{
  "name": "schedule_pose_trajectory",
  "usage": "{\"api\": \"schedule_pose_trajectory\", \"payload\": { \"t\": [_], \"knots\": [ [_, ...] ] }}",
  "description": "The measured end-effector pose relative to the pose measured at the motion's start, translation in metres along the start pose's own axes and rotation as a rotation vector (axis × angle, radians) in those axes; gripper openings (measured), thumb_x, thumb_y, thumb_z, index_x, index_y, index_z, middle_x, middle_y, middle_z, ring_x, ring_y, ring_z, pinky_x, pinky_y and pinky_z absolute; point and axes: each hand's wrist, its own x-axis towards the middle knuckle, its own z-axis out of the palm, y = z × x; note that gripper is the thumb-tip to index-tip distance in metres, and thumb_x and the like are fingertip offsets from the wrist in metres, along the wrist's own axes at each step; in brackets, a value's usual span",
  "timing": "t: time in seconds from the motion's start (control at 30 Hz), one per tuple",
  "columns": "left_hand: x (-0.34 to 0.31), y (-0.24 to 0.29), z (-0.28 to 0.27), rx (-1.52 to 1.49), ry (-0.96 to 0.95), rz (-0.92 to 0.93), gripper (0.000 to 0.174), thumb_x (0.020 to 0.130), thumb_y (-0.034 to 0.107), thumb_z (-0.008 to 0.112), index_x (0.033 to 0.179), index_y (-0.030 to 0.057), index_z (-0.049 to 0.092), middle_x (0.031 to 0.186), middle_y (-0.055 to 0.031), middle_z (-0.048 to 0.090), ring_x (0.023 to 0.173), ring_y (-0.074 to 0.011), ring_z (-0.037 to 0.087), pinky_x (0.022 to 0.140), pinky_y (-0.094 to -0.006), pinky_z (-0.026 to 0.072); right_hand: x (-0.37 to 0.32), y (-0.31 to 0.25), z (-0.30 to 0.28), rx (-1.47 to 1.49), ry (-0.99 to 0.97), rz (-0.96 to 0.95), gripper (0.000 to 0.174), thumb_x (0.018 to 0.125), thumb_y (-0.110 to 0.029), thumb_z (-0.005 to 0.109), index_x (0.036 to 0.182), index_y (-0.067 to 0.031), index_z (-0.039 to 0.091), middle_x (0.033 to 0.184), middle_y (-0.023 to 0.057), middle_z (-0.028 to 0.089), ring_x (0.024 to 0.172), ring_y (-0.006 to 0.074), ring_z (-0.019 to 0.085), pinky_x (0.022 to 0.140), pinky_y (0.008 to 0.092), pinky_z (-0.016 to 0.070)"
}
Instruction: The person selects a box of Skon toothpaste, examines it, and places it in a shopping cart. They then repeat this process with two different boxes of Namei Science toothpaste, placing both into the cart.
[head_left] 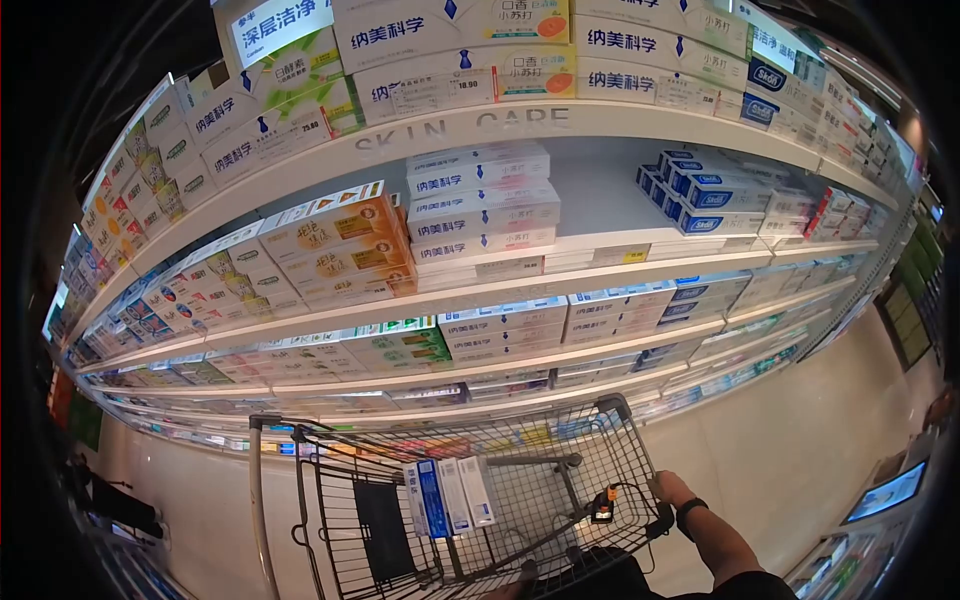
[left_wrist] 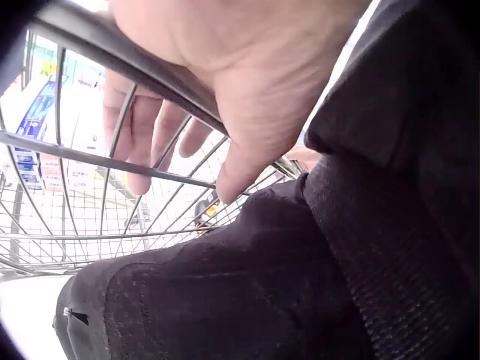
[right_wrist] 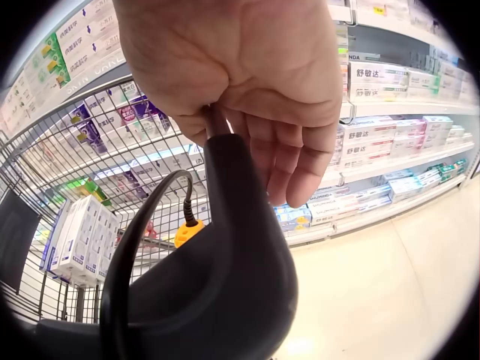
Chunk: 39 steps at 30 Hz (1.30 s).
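My right hand (head_left: 675, 490), with a dark band at the wrist, grips the side rail of the metal shopping cart (head_left: 613, 403) near its black plastic corner. In the right wrist view its fingers (right_wrist: 304, 176) curl over the rail. My left hand (left_wrist: 247, 75) holds the cart's top rail, fingers hanging inside the wire basket and thumb on the near side. Several white and blue toothpaste boxes (head_left: 457, 497) stand together in the basket beside a black panel (head_left: 383, 530). A small black device (head_left: 602, 505) with an orange-yellow plug and cable is at the basket's right end.
Curved shelves (head_left: 480, 290) full of boxed toothpaste run along beyond the cart. One tier has a gap between white boxes (head_left: 485, 205) and blue Skob boxes (head_left: 708, 220). A lit screen (head_left: 888, 492) stands at right. Someone in dark clothing (head_left: 115, 500) is at left.
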Motion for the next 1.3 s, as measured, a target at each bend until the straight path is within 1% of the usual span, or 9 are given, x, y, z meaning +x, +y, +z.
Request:
{"api": "schedule_pose_trajectory", "payload": {
  "t": [0.2,0.3,0.37,0.43,0.67,0.73,0.9,1.17,1.3],
  "knots": [
    [0.011,0.045,-0.038,-0.049,-0.182,-0.074,0.054,0.087,0.035,0.061,0.131,0.0069,0.047,0.115,-0.0212,0.057,0.106,-0.0378,0.055,0.088,-0.0474,0.0452,-0.009,0.014,-0.031,0.029,-0.101,-0.028,0.05,0.087,-0.041,0.053,0.081,0.0063,0.065,0.083,0.0292,0.064,0.084,0.044,0.062,0.079,0.0478,0.0485],
    [0.035,0.078,-0.086,-0.079,-0.35,-0.192,0.073,0.084,0.044,0.067,0.142,0.0098,0.037,0.138,-0.0207,0.046,0.124,-0.0368,0.047,0.102,-0.0464,0.039,-0.013,0.025,-0.049,-0.147,-0.268,-0.031,0.047,0.086,-0.045,0.057,0.079,-0.0006,0.069,0.076,0.0189,0.068,0.081,0.0361,0.066,0.077,0.0443,0.0516],
    [0.058,0.077,-0.099,0.009,-0.079,-0.059,0.044,0.084,0.038,0.066,0.116,0.0069,0.062,0.101,-0.0126,0.067,0.094,-0.0309,0.065,0.077,-0.0409,0.0523,-0.021,0.01,-0.079,-0.27,-0.261,-0.119,0.049,0.084,-0.05,0.059,0.079,-0.002,0.069,0.077,0.0171,0.069,0.081,0.0348,0.067,0.077,0.0436,0.052],
    [0.081,0.101,-0.143,0.08,0.243,0.101,0.042,0.081,0.033,0.072,0.111,0.0041,0.063,0.094,-0.0125,0.068,0.083,-0.0277,0.066,0.069,-0.0357,0.0531,-0.028,-0.019,-0.123,-0.241,-0.309,-0.224,0.054,0.082,-0.055,0.061,0.087,-0.0016,0.068,0.081,0.0178,0.069,0.083,0.0343,0.066,0.076,0.0434,0.052],
    [0.161,0.196,-0.314,0.273,1.105,0.501,0.029,0.08,0.01,0.07,0.105,-0.0021,0.06,0.1,-0.02,0.063,0.095,-0.0361,0.061,0.082,-0.0407,0.0494,-0.067,-0.223,-0.319,0.43,0.284,-0.901,0.049,0.087,-0.024,0.064,0.123,0.0067,0.054,0.104,0.0225,0.066,0.094,0.0311,0.066,0.08,0.0359,0.0527],
    [0.18,0.206,-0.35,0.196,1.2,0.546,0.03,0.081,0.009,0.067,0.107,-0.0034,0.057,0.105,-0.0214,0.06,0.098,-0.037,0.059,0.083,-0.0405,0.0477,-0.04,-0.263,-0.35,0.485,0.378,-0.937,0.048,0.089,-0.019,0.061,0.129,0.0048,0.05,0.11,0.0203,0.065,0.099,0.0253,0.064,0.086,0.0337,0.051],
    [0.221,0.193,-0.399,0.192,1.322,0.462,0.033,0.083,0.013,0.064,0.111,-0.0037,0.055,0.108,-0.0211,0.058,0.101,-0.0374,0.056,0.089,-0.0414,0.0441,0.071,-0.345,-0.381,0.575,0.396,-0.841,0.065,0.088,-0.028,0.059,0.133,0.0148,0.038,0.126,0.0312,0.052,0.115,0.0318,0.057,0.092,0.0336,0.0484],
    [0.241,0.17,-0.412,0.402,1.264,0.33,0.037,0.086,0.025,0.063,0.108,-0.0046,0.058,0.104,-0.0213,0.061,0.098,-0.0377,0.057,0.085,-0.0434,0.0445,0.127,-0.4,-0.361,0.59,0.339,-0.549,0.064,0.084,-0.032,0.064,0.122,0.0172,0.048,0.099,0.0224,0.062,0.081,0.0225,0.06,0.069,0.0305,0.0477],
    [0.246,0.164,-0.413,0.447,1.24,0.286,0.037,0.089,0.03,0.061,0.1,-0.0045,0.06,0.097,-0.0213,0.063,0.091,-0.0386,0.058,0.08,-0.0454,0.044,0.12,-0.407,-0.352,0.592,0.222,-0.626,0.056,0.083,-0.035,0.062,0.108,0.0149,0.058,0.106,0.0312,0.063,0.103,0.0392,0.062,0.089,0.038,0.0466]
  ]
}}
